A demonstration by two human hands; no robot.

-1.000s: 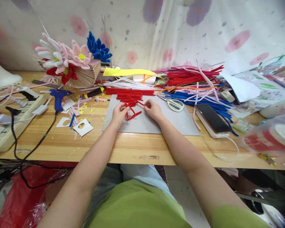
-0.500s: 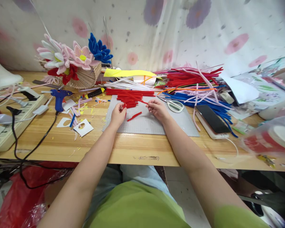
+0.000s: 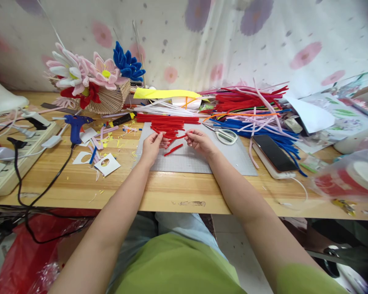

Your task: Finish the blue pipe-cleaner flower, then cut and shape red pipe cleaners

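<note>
A red pipe cleaner point(image 3: 178, 137) stretches between my two hands above the grey cutting mat point(image 3: 199, 163). My left hand point(image 3: 153, 147) is closed, thumb and fingers pinching near its left end. The right end sits in the pinched fingertips of my right hand point(image 3: 200, 143). Just below lies a short, loose red piece point(image 3: 173, 150) on the mat. Behind the hands is a pile of cut red pipe cleaners point(image 3: 168, 121), partly covered by my left fingers. White-handled scissors point(image 3: 226, 136) rest on the mat to the right of my right hand.
Left are a blue glue gun point(image 3: 76, 127), cut white cards point(image 3: 108, 164) and a power strip point(image 3: 24, 155). Fuzzy flowers point(image 3: 106, 73) stand behind. Long blue stems point(image 3: 271, 143), red stems point(image 3: 248, 101), a phone point(image 3: 274, 153) and a bagged cup point(image 3: 349, 179) are right.
My hands have drawn slightly closer together. The left fingers, earlier apart from the right hand's red stem, now reach its left end. The loose red piece stays put.
</note>
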